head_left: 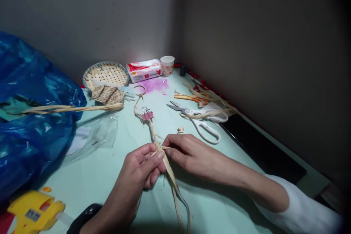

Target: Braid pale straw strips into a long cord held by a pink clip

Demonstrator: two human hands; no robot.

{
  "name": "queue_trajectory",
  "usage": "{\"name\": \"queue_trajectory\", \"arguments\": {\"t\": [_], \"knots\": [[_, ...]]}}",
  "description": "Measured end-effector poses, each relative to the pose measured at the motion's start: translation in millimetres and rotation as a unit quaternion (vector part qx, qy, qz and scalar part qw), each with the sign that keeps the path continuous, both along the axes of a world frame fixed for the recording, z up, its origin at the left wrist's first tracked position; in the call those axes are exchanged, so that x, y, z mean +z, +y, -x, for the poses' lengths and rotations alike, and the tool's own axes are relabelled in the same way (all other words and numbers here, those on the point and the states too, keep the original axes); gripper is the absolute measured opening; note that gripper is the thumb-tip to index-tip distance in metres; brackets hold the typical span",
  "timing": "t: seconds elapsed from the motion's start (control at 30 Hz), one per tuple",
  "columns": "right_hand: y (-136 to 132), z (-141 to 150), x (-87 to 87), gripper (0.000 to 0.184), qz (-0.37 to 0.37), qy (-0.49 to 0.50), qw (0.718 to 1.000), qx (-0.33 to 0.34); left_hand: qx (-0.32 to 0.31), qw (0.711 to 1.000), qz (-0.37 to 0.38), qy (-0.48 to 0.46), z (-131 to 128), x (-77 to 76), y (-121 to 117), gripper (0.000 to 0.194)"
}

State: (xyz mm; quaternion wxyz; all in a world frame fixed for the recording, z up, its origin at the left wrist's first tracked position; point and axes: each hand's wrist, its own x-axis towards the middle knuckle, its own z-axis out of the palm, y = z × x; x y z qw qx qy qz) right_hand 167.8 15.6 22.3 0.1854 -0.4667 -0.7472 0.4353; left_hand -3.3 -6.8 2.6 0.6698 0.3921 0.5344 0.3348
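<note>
A braid of pale dried plant fibre (152, 128) runs down the middle of the table, with a pink binder clip (147, 116) fixed on it. Below the clip, my left hand (145, 166) pinches the braid between thumb and fingers. Loose flat fibre strips (170, 172) hang from that grip toward the near edge. My right hand (189, 153), just to the right, has thumb and forefinger closed on one thin strand that leads sideways out of the braid. Above the clip the finished cord (135, 106) curls into a hook shape.
White-handled scissors (207, 131) lie right of the braid, beside a black flat device (263, 146). Blue plastic bag (35, 124) bulges at left, above a yellow glue gun (35, 212). Farther back are a woven basket (106, 75), coiled twine (108, 95), a tissue pack (144, 71) and a paper cup (167, 66).
</note>
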Motion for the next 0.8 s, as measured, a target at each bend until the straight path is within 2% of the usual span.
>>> {"name": "queue_trajectory", "arguments": {"t": [0.13,0.23,0.33,0.43,0.53,0.67,0.8], "knots": [[0.7,2.7,-8.2,0.022,0.004,0.031,0.998,-0.052,0.024,0.998,-0.008,0.056,-7.0,1.2,-1.9,0.023],[-1.4,6.3,-13.1,0.018,-0.015,0.052,0.995,-0.08,0.044,0.994,-0.025,0.094,-12.1,0.4,-3.4,0.02],[-5.3,10.3,-15.4,0.013,-0.049,0.03,0.993,-0.099,0.048,0.992,-0.045,0.11,-13.0,-1.0,-3.9,0.018],[-8.1,12.7,-15.9,0.012,-0.077,-0.001,0.992,-0.103,0.028,0.991,-0.049,0.12,-10.5,-1.6,-3.9,0.015],[-9.0,12.8,-15.3,0.012,-0.086,-0.009,0.991,-0.098,0.015,0.994,-0.021,0.105,-8.0,-1.7,-4.0,0.02],[-8.8,9.8,-14.3,0.011,-0.066,0.0,0.995,-0.081,0.019,0.997,0.003,0.069,-7.3,-2.0,-3.6,0.027],[-5.4,3.3,-14.6,0.014,-0.049,0.007,0.997,-0.061,0.041,0.998,0.009,0.052,-7.8,-1.3,-1.6,0.024]]}}
